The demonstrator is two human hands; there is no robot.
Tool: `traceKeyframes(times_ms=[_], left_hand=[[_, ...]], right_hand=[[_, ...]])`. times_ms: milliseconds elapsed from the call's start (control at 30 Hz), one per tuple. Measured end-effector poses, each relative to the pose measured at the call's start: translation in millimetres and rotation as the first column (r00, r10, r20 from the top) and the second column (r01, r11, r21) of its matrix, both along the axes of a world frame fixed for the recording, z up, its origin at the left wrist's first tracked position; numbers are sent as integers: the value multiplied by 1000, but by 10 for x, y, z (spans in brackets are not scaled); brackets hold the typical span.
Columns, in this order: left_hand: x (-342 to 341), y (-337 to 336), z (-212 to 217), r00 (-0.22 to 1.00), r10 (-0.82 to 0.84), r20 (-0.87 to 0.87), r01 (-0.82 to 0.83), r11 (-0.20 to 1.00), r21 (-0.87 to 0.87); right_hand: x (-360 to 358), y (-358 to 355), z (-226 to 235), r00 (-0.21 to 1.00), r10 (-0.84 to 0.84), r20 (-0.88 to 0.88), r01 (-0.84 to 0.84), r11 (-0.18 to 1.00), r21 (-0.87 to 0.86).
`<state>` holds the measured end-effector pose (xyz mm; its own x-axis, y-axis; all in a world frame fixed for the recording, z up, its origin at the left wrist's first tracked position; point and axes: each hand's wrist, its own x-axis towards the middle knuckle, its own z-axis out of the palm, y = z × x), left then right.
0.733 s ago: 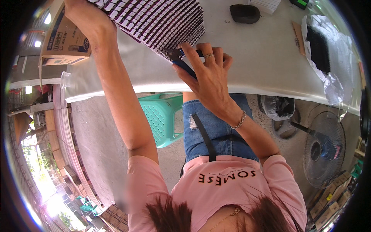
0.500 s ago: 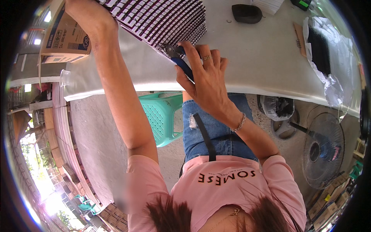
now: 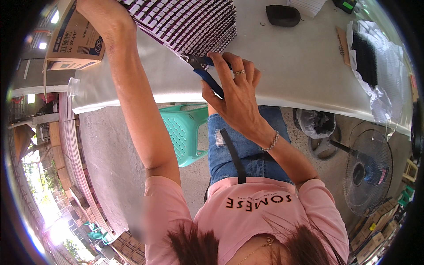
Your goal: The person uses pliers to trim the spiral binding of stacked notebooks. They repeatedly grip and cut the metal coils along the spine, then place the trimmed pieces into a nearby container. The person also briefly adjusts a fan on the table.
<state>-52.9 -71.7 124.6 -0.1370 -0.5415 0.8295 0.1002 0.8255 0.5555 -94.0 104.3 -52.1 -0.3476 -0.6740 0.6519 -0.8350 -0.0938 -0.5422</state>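
Observation:
A pair of cutting pliers (image 3: 209,81) with blue handles is in my right hand (image 3: 238,95), which has its fingers around the handles. The handles are spread apart. Its metal head touches or lies right against the near corner of a dark purple grid (image 3: 194,26) filled with rows of small white squares. This grid lies at an angle over the table, its far part beyond the upper edge. My left hand (image 3: 104,15) is at the grid's left side; only its wrist end shows, and its fingers are out of the picture.
The table (image 3: 282,66) has a pale cover. A black computer mouse-like object (image 3: 282,16) lies at the back, with a plastic-wrapped black item (image 3: 369,57) to the right. A cardboard box (image 3: 77,39) stands left. Below are a green stool (image 3: 183,132) and a fan (image 3: 366,172).
The pliers' handles have spread further apart, and their head has shifted slightly left and down along the grid's corner. My left arm has barely moved.

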Motion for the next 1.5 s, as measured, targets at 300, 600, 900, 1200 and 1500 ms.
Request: traceKeyframes(times_ms=[300,600,900,1200,1500], left_hand=[[-20,37,12,991,133,33,-134,991,19],[-23,44,30,990,129,48,-129,992,1],[-20,25,74,990,135,31,-137,986,97],[35,-146,30,1000,0,15,-2,996,87],[18,51,23,998,57,15,-57,998,27]], right_hand=[[-154,112,423,442,198,875,-607,784,129],[-120,132,118,999,-20,32,18,999,46],[-126,31,43,1000,-24,-11,24,1000,-13],[-181,107,199,869,170,465,-258,957,131],[-170,65,-1,998,-53,-40,54,998,18]])
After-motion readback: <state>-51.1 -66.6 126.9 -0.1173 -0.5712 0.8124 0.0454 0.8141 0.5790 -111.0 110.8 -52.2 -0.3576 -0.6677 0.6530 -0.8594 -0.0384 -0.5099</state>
